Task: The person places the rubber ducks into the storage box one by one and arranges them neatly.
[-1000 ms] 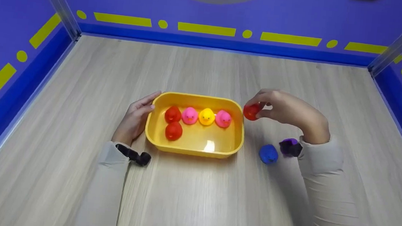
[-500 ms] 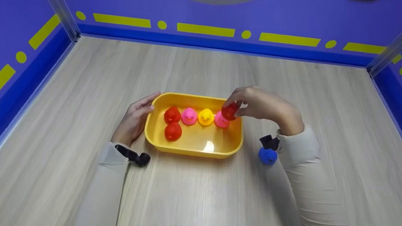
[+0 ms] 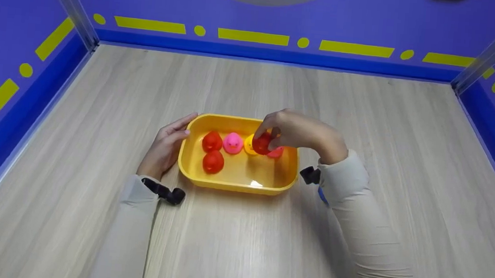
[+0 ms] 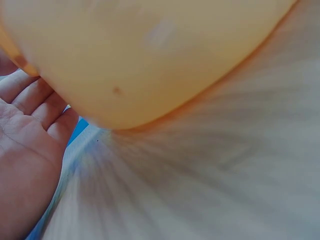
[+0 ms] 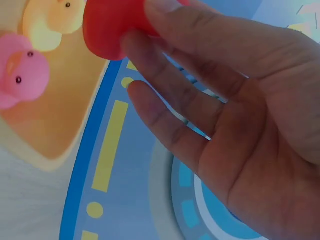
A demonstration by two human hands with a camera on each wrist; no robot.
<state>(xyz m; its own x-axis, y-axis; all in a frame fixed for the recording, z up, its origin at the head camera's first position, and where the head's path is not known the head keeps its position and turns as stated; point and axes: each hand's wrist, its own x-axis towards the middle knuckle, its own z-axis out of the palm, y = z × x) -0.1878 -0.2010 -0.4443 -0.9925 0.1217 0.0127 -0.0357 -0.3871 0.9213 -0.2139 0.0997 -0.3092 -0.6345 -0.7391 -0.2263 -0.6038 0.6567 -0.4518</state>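
Five small ducks sat in the yellow tray point(image 3: 234, 186): back row, left to right, a red duck point(image 3: 212, 141), a left pink duck point(image 3: 233, 143), a yellow duck point(image 3: 249, 146) and a right pink duck point(image 3: 276, 152); second red duck point(image 3: 213, 162) just in front of the first. Held red toy point(image 3: 262, 144) was up over the tray, partly hiding the yellow duck and right pink duck in the head view. Whether it touched either, couldn't tell.

Main risk, my judgement: lowered straight down there, it could land on the row and knock a duck over or roll off. Smooth, rounded surface plus a fingertip hold could let it slip early. A forearm bump on the tray's right end could shift it, with only the left side held.

Right hand point(image 3: 300, 129): thumb and fingertips pinched the red toy; in the right wrist view the lower fingers reached out loosely, palm bare. Left hand point(image 3: 164, 145): thumb at the tray's left rim, fingers nearly straight along the outer wall, a light steadying hold; pressure couldn't be judged. Blue object point(image 3: 323, 196) lay right of the tray, mostly behind the right sleeve point(image 3: 346, 177).
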